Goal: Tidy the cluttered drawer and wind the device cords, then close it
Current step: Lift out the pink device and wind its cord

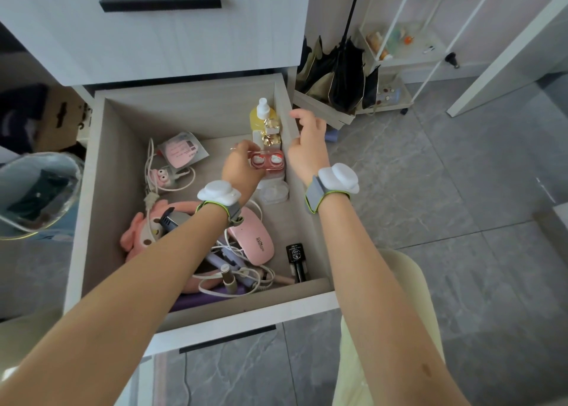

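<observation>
The drawer [101, 175] stands pulled out, with both forearms reaching in over its front edge. Nearest to the person, well short of the left fingers [242, 145], loose white cords [246, 278] lie in a tangle over purple and pink items. A pink nail lamp [255, 242] sits just behind the left wrist, a small black bottle [296, 259] lies to its right, and a pink plush [138, 236] lies under the forearm on the left.

Farther in, the left hand [241, 167] pinches a red twin-cup case [267, 161] with cat faces, fingers curled over its left end. The case is held above a clear container [273, 192] by the right wall. To the left of these fingers lie a pink plug [163, 176] with eyes, its cord looped around it, and a pink packet [181, 152].

The right hand [309, 147] is just right of the case, over the drawer's right wall. Its fingers [299, 116] are loosely curled and nothing shows in them; whether they touch the wall I cannot tell.

Beyond both sets of fingers, in the back right corner, a white box [270, 138] with gold contents and a yellow bottle [258, 116] stand upright.
</observation>
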Available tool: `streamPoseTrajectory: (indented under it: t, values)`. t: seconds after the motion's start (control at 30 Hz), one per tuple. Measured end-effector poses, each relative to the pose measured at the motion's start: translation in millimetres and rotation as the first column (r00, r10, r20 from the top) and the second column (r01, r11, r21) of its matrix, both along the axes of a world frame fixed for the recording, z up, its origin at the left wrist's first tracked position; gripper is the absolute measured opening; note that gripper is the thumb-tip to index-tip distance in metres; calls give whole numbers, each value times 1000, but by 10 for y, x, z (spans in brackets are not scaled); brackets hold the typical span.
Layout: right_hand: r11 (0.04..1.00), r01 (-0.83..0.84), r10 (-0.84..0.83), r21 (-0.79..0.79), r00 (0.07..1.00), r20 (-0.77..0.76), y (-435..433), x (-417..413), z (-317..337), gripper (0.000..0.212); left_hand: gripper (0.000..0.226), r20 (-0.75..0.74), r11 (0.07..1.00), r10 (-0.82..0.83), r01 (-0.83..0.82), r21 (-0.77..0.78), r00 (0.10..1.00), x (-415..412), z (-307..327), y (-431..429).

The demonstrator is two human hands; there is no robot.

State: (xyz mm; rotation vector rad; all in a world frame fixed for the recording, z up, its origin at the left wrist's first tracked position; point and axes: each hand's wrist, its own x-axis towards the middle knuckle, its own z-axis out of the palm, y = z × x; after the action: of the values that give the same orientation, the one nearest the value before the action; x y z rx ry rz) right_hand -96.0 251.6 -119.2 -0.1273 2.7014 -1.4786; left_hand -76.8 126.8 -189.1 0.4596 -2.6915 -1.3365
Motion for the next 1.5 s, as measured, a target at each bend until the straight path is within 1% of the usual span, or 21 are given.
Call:
streamPoseTrajectory:
  t: [0.1, 0.2, 0.3, 0.37, 0.47, 0.67, 0.8, 0.87, 1.0, 1.07, 1.1, 1.17, 1.23, 1.27, 1.3, 1.33, 1.37, 1.4, 1.43, 1.47, 1.5]
  values:
    - [1000, 5, -5, 18, 1000, 2, -9, -14, -10, 54, 37, 1, 995, -33, 33, -99, 999, -1, 1, 19]
    - [1000, 3, -3, 31, 1000, 10, -8, -25, -17, 51, 30, 16, 996, -5, 6, -85, 1000, -9, -17, 35]
    - [1000, -2, 1, 22, 1000, 25, -6, -22, -21, 49, 30, 18, 997, 12, -11, -78, 1000, -25, -31, 43]
    - [1000, -1, 1, 21, 1000, 27, -7, -24, -30, 48, 38, 11, 998, 5, -4, -55, 1000, -19, -15, 48]
    - [999, 0, -1, 36, 1000, 26, -10, -26, -40, 46, 59, 1, 1000, -24, 24, 2, 1000, 28, -1, 65]
    - [999, -5, 4, 42, 1000, 17, -12, -13, -18, 43, 55, 24, 1000, -23, 23, -2, 999, 49, -44, 58]
    - [999, -3, 2, 38, 1000, 26, -9, -13, -4, 43, 55, 53, 997, -35, 39, -66, 998, 25, -11, 81]
    - [999, -7, 6, 37, 1000, 25, -5, -13, -5, 43, 61, 80, 993, -53, 61, -97, 995, 30, 16, 86]
    - [1000, 2, -2, 23, 1000, 24, 1, -18, -11, 42, 81, 96, 985, -79, 93, -145, 992, 125, 85, 84]
    - [1000, 3, -4, 28, 1000, 16, -11, -15, -22, 43, 75, 105, 972, -90, 110, -208, 990, 244, 109, 50]
    - [999, 6, -6, 47, 1000, 4, -8, -23, -24, 43, 68, 140, 959, -118, 149, -241, 983, 311, 127, 20]
    - [994, 15, -11, 104, 999, -39, -6, -33, -37, 44, 50, 261, 897, -230, 308, -318, 938, 465, 150, -113]
    - [988, 29, -2, 154, 985, -173, -24, -17, -1, 44, 33, 337, 824, -343, 453, -340, 877, 598, 186, -290]
    - [993, 22, 11, 117, 961, -275, -46, 12, 32, 42, 28, 356, 800, -383, 499, -334, 852, 659, 206, -381]
    - [999, -1, 14, 34, 925, -379, -86, 53, 82, 40, 24, 365, 782, -410, 528, -331, 836, 720, 238, -469]
    - [997, -42, 11, -61, 894, -447, -150, 102, 152, 38, 22, 374, 770, -426, 547, -329, 824, 777, 271, -565]
    - [988, -94, 26, -122, 883, -469, -172, 151, 201, 36, 20, 374, 766, -438, 558, -320, 817, 813, 274, -613]
    - [980, -144, 70, -134, 892, -446, -240, 211, 234, 34, 18, 360, 770, -447, 557, -312, 819, 849, 289, -692]
    - [977, -192, 144, -94, 915, -377, -256, 258, 232, 31, 18, 331, 774, -463, 557, -302, 822, 870, 275, -722]
    - [965, -260, 252, 3, 931, -263, -307, 295, 191, 28, 18, 300, 781, -470, 550, -297, 830, 892, 271, -794]
    - [921, -356, 375, 159, 920, -115, -349, 337, 134, 24, 18, 272, 791, -471, 538, -290, 839, 911, 265, -857]
